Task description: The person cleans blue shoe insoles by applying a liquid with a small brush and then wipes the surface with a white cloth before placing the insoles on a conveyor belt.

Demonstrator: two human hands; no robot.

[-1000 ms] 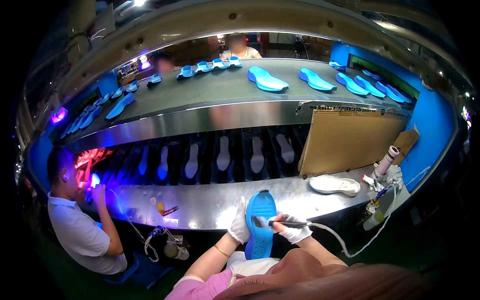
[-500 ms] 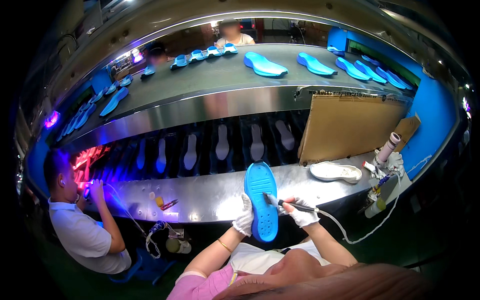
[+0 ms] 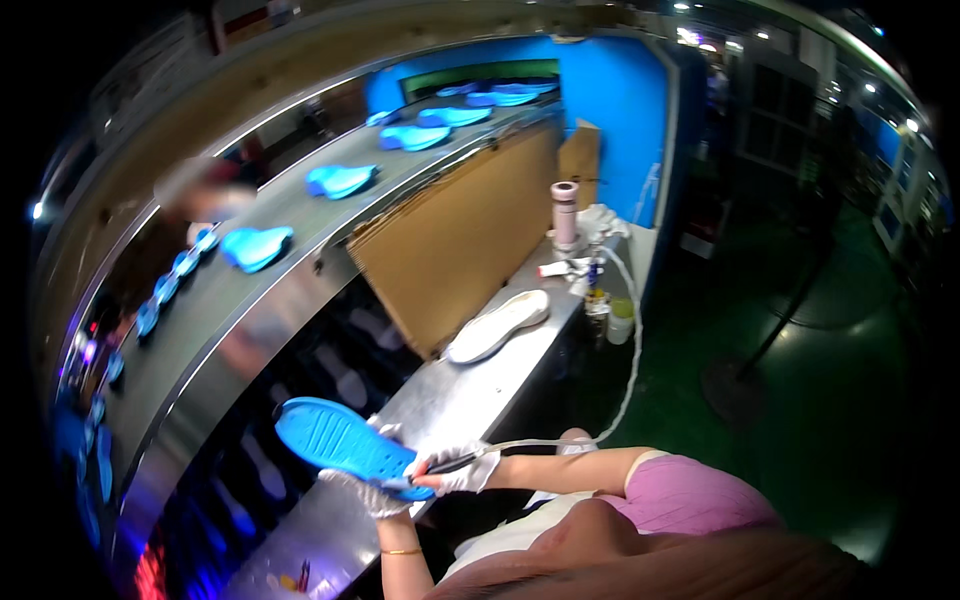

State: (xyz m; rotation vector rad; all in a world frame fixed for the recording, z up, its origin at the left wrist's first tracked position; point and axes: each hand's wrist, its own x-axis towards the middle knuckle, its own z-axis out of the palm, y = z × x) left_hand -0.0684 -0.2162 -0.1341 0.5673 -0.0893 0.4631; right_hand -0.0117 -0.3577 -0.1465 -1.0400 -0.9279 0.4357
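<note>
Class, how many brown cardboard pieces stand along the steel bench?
2. A large sheet leans behind the white sole; a smaller piece stands farther along, by the blue wall. Others may be hidden behind them.

Two gloved hands, left hand [image 3: 365, 487] and right hand [image 3: 455, 472], one blue sole [image 3: 338, 440] held at lower left, one pen-like tool [image 3: 450, 464], one white sole [image 3: 497, 325] at centre, one cardboard sheet [image 3: 450, 235], one roll [image 3: 565, 210] upper centre, several blue soles along the upper-left belt [image 3: 270, 215], too blurred to count exactly.
</note>
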